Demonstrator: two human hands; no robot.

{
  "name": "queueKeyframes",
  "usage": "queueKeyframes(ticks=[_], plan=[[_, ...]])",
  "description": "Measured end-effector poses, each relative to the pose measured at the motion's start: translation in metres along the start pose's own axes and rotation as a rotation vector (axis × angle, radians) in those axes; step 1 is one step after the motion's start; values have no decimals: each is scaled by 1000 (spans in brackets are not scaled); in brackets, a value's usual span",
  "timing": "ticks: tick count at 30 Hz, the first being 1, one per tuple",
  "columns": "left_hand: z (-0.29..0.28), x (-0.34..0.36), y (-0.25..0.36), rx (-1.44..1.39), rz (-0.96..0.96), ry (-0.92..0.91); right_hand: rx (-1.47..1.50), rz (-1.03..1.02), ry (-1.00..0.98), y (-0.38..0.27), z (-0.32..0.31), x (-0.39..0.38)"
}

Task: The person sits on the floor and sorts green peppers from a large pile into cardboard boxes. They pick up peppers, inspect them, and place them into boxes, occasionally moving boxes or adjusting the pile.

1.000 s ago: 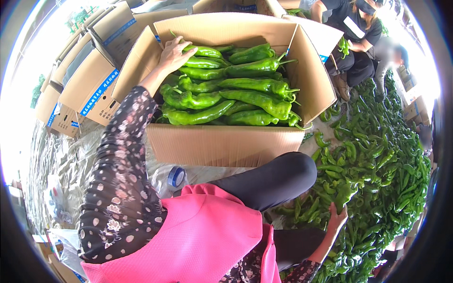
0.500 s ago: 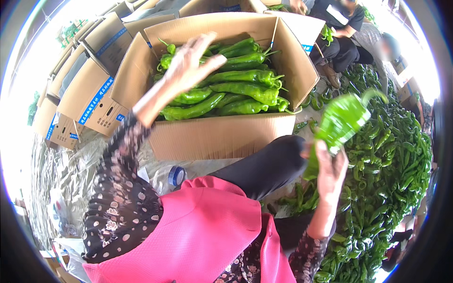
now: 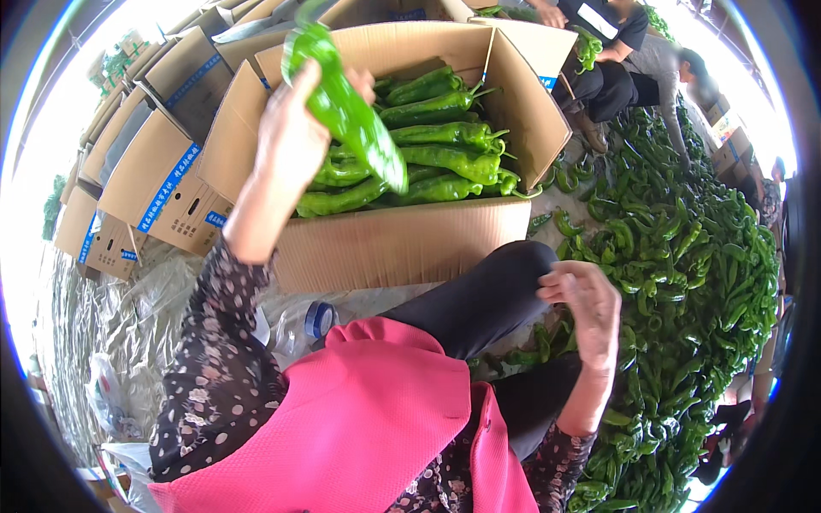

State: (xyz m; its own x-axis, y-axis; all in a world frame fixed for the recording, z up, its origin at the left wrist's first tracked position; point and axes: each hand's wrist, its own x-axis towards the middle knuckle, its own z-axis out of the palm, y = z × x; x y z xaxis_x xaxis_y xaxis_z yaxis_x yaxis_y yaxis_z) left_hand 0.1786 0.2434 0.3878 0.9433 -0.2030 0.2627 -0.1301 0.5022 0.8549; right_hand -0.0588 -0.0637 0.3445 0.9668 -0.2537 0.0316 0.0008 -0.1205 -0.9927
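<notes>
A long green pepper [image 3: 342, 98], blurred by motion, is gripped in my left hand [image 3: 291, 128] above the left part of an open cardboard box [image 3: 402, 244]. Inside that box, several green peppers [image 3: 440, 162] lie side by side, mostly lengthwise with stems to the right; my left hand and its pepper hide those at the left. My right hand [image 3: 586, 303] is off to the right of my raised knee, its fingers loosely bent and apart with nothing in them. It is close to the edge of a big heap of green peppers [image 3: 684, 291].
More open cardboard boxes [image 3: 154, 171] crowd the left side and the back. A roll of tape [image 3: 321, 319] rests on the plastic sheeting [image 3: 180, 291] by my lap. At the far right, a person in dark clothes [image 3: 607, 43] holds a pepper; another leans over the heap.
The pepper that was in my right hand is gone from it, and a pepper is now in my left hand, which was empty. A co-worker at the far right now reaches down to the heap.
</notes>
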Motion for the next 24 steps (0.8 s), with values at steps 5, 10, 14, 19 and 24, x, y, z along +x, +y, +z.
queueKeyframes(ticks=[5, 10, 14, 19, 24], plan=[[-29, 77, -13, -116, 78, 110, 26, -64, 221, 5, -28, 1], [9, 143, -47, 723, 446, 84, 45, -26, 227, 34, -41, -4], [-3, 165, -126, 1395, 266, -414, 55, 2, 286, 62, -54, -15], [-13, 139, -120, 1439, 3, -477, 15, 62, 434, 78, -90, -44], [7, 29, -85, 1182, 607, -416, -210, 44, 565, 63, -133, -43]])
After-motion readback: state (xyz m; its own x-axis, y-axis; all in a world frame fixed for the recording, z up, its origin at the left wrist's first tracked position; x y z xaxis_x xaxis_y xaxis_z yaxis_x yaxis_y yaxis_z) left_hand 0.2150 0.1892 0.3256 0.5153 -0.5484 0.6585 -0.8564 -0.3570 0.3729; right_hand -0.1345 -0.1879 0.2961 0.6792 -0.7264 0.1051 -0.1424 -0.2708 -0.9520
